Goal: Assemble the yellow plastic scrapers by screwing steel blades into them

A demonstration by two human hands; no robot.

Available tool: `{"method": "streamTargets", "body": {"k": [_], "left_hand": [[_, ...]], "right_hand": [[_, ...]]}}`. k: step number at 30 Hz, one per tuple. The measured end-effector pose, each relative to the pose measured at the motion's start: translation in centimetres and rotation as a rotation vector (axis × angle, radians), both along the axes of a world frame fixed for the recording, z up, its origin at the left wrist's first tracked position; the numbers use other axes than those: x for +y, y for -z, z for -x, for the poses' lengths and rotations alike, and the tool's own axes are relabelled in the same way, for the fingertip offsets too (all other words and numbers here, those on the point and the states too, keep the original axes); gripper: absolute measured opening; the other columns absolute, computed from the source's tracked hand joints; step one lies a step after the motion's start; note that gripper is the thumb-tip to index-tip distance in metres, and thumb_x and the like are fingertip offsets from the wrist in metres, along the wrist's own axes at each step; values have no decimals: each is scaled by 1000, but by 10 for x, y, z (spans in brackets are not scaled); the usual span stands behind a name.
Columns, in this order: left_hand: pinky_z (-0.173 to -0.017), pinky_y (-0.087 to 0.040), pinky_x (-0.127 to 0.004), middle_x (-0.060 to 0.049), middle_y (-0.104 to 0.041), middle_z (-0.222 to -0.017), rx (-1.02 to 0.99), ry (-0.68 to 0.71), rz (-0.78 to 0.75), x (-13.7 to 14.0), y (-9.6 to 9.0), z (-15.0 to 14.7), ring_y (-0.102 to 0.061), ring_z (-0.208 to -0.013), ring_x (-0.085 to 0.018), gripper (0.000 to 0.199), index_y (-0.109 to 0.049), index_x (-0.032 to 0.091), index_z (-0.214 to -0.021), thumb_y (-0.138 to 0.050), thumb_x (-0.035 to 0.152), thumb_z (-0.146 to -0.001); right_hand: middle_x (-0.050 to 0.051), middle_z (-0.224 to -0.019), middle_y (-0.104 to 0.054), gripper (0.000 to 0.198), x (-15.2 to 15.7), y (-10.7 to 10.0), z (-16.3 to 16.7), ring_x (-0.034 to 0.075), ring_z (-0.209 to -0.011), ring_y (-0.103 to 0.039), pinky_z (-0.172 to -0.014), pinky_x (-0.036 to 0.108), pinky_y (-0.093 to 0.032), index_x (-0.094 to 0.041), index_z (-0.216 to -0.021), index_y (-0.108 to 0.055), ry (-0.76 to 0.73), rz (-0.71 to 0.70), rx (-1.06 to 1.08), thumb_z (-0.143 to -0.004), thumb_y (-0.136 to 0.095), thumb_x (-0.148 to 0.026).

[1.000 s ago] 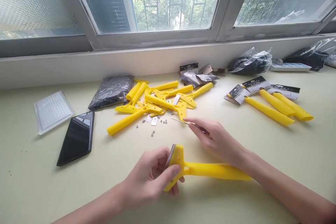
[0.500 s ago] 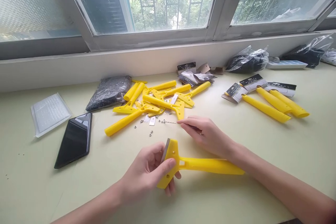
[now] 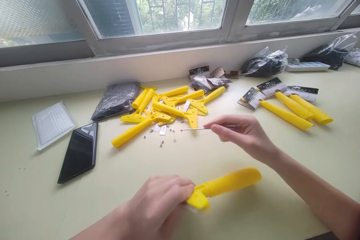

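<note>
- L hand (image 3: 161, 202): grip closed round the head end of the yellow scraper (image 3: 233, 182); thumb & fingertips partly hidden from us, some behind the hand's own back.
- Scraper head mostly covered by that hand, plus motion blur, so we can't make out its holes or fixings.
- Pale strip shows along the head's lower edge; too smeared for us to say more.
- R hand (image 3: 242, 131): grip narrow, holding a thin metal tool (image 3: 194, 129); tool's handle end mostly hidden in the fingers. Shaft points L; can't tell if anything sits on its tip.
- L forearm cut off at bottom edge, R forearm at R side.
- Scraper pile (image 3: 168, 109) overlaps a lot, so we can't get an exact no.
- Small metal bits (image 3: 161, 145) nr the pile: some look like nuts, too tiny to be sure.
- Held scraper's look: bright yellow, flared head, thick rounded handle aimed R & slightly up/away from us.
- Its position: front-centre, over pale green table (image 3: 126, 168), below R hand; soft shadow under handle, gap to table unclear.
- Also on table: phone (image 3: 78, 150) at L; 3 yellow handles (image 3: 285, 114) w/ cards (image 3: 271, 87) at R, lettering too small for us to read.
</note>
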State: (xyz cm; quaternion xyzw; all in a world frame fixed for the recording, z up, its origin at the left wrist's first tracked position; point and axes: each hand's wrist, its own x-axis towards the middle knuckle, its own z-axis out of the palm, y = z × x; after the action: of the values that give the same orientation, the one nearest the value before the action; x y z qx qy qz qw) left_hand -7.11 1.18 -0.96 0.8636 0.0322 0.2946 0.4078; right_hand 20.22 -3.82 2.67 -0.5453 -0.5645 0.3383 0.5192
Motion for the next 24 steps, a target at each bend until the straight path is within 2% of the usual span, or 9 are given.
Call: {"method": "streamTargets", "body": {"k": [2, 4, 9, 12, 18, 21, 24], "left_hand": [[-71, -62, -32, -20, -78, -100, -48, 53, -290, 3, -2, -1, -78, -84, -27, 28, -59, 15, -119, -52, 7, -94], [-73, -63, -32, -22, -78, -98, -50, 61, -427, 6, -7, -2, -79, -85, -28, 30, -58, 11, -123, -50, 5, -95], [-77, -65, -36, -23, -79, -96, -22, 123, -511, 10, -18, -2, -79, -90, -30, 30, -62, 9, -124, -50, 6, -97], [-77, -65, -36, -22, -80, -96, -3, 116, -529, 9, -15, 0, -79, -89, -30, 30, -62, 10, -123, -51, 7, -96], [-70, -66, -35, -24, -79, -96, -3, 83, -510, 10, -10, -1, -79, -80, -29, 22, -62, 11, -111, -57, 4, -90], [-71, -66, -36, -24, -79, -94, -1, 112, -561, 10, -14, -1, -79, -81, -31, 18, -65, 9, -104, -54, 3, -92], [-75, -66, -39, -20, -80, -100, 19, 102, -589, 1, -16, 3, -79, -87, -31, 24, -70, 14, -107, -51, 6, -96]], "right_hand": [[-1, -63, -52, 23, -2, -4, -10, 12, -57, -41, -49, 25, -34, -19, -95, -81, -63, 47, 105, -91, -75, -41], [-2, -62, -46, 21, -3, -4, -16, 11, -56, -36, -49, 26, -30, -20, -92, -80, -147, 70, 179, -92, -75, -40], [-4, -62, -40, 24, -2, 6, -10, 10, -56, -32, -52, 27, -26, -19, -92, -78, -222, 104, 211, -97, -69, -40], [-5, -60, -35, 27, -2, 11, -4, 9, -55, -29, -51, 27, -23, -16, -93, -76, -297, 111, 291, -100, -66, -40], [-5, -60, -35, 25, -4, 8, -4, 9, -53, -31, -49, 26, -23, -16, -88, -75, -384, 94, 431, -99, -66, -36], [-4, -62, -38, 25, -7, 8, 1, 9, -54, -32, -51, 26, -23, -15, -90, -76, -361, 122, 348, -99, -67, -37], [-1, -67, -50, 29, -9, 9, 11, 9, -57, -38, -51, 26, -29, -15, -89, -76, -379, 183, 192, -99, -67, -40]]}}
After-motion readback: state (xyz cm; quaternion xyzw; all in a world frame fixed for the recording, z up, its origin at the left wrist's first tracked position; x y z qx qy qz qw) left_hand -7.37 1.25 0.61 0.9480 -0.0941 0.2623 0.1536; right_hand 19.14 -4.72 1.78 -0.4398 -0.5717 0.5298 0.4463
